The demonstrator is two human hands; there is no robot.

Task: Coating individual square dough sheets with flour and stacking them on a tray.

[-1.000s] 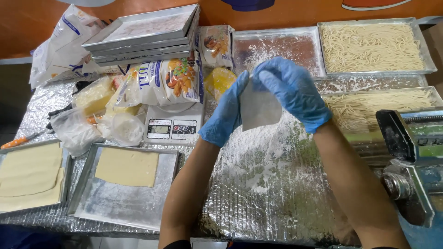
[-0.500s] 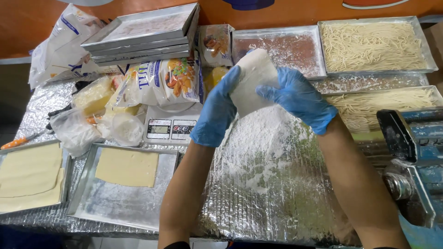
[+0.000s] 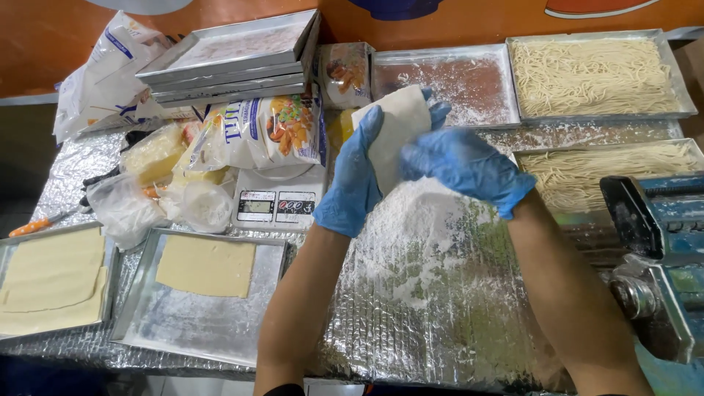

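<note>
Dough sheet hangs above the floured table, pinched between our gloved left hand and right hand, fingers pressed flat against it; we judge thin dough could tear or slip if we tug unevenly.

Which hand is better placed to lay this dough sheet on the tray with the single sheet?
Left, probably. The left hand grips the dough sheet on the side nearer that tray; the right hand is farther off.
</note>
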